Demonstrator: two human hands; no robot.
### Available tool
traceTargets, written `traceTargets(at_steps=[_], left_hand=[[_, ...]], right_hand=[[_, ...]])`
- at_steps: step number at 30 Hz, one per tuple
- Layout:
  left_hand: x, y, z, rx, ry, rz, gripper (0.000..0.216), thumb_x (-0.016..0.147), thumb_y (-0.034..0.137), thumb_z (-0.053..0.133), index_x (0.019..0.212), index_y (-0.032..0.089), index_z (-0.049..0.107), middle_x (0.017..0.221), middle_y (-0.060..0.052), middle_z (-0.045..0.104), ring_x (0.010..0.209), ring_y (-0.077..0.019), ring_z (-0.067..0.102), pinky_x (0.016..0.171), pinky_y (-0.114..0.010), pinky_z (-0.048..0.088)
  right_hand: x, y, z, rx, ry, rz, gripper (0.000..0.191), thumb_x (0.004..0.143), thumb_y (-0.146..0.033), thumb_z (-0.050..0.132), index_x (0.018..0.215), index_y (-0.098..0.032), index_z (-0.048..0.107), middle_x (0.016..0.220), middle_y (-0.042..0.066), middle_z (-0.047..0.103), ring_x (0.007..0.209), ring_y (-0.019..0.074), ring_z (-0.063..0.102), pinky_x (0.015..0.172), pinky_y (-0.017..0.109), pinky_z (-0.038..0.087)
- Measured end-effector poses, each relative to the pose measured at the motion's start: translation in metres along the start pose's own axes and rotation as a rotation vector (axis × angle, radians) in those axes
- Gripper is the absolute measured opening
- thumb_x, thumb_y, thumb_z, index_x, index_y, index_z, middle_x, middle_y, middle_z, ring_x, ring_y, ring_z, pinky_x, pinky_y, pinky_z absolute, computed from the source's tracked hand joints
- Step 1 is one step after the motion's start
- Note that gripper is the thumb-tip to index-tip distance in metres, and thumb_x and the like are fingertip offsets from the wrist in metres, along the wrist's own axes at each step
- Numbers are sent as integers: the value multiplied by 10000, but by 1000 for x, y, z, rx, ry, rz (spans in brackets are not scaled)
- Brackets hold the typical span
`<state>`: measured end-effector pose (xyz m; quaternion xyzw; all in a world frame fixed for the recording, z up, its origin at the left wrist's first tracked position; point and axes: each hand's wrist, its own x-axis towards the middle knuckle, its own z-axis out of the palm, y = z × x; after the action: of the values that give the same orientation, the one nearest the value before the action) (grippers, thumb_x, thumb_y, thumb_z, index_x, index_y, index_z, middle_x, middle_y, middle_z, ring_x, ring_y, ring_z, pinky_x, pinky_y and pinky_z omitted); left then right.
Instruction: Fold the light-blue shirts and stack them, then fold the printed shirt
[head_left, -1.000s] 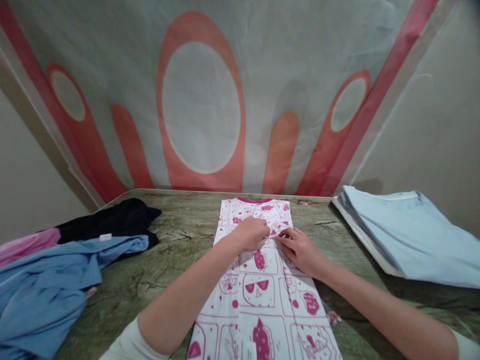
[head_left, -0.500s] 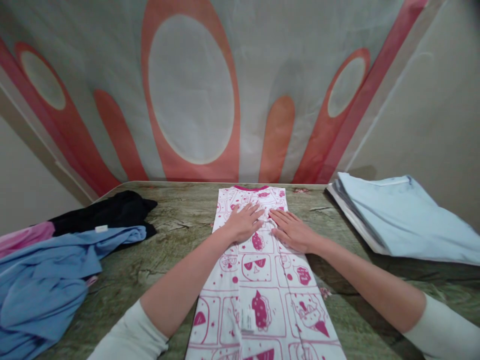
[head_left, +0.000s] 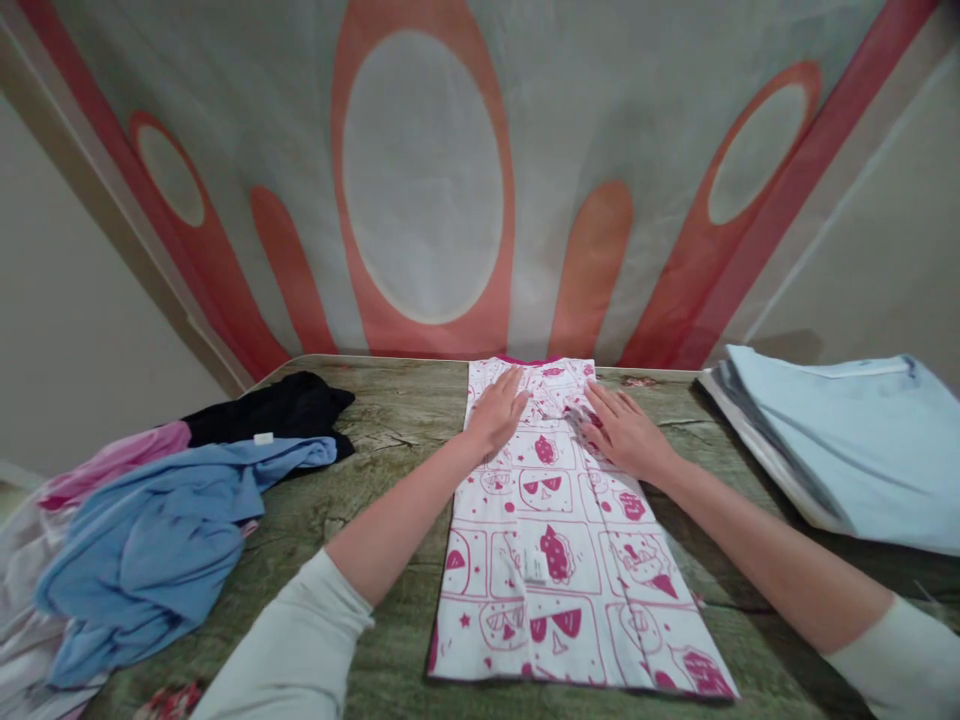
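A white garment with pink cartoon prints and a pink neckline lies lengthwise before me, its sides folded into a long strip. My left hand rests flat on its upper left part, fingers stretched out. On the upper right edge lies my right hand, also open, its fingers pointing toward the neckline. Between the two hands the cloth is slightly rumpled. A small white label shows on the lower middle of the garment. Neither hand grips anything.
Crumpled clothes lie at the left: a blue garment, a pink one and a black one. A stack of folded clothes, light blue on top, sits at the right. The wood-patterned table meets a patterned backdrop.
My hands have moved apart toward the garment's sides, the right one going outward. The view has shifted left, and the garment's lower hem now shows.
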<state>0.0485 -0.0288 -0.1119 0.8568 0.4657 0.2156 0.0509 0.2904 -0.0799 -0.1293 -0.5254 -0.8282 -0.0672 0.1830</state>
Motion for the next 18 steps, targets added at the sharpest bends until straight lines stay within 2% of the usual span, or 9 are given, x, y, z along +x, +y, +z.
traceTargets(at_steps=[4,9,12,18], left_hand=[[-46,-3,-22,134,-116,-10,503,944,376,232,1378,122,243,1471,-117,165,1352,-206,120,1080,-408,141],[-104,15,-42,191,-290,92,515,943,410,227,1392,160,224,1476,-95,154,1355,-205,104,1076,-403,135],[-117,22,-41,202,-319,125,526,940,423,227,1401,169,207,1473,-86,169,1354,-197,115,1079,-395,122],[-118,21,-40,215,-308,135,534,935,442,233,1397,174,231,1465,-86,193,1350,-196,140,1080,-388,130]], right_hand=[[-28,-14,-11,71,-60,-54,600,906,-449,282,1412,-135,212,1467,102,218,1334,243,204,1082,424,219],[-61,-28,-16,104,-210,-123,607,904,-480,277,1425,-185,173,1467,83,218,1335,245,201,1079,444,229],[-66,-31,-16,97,-258,-134,604,907,-485,265,1426,-190,172,1461,85,234,1334,234,205,1084,448,204],[-73,-22,-20,75,-245,-43,589,903,-500,260,1421,-227,194,1455,69,251,1331,231,216,1084,464,180]])
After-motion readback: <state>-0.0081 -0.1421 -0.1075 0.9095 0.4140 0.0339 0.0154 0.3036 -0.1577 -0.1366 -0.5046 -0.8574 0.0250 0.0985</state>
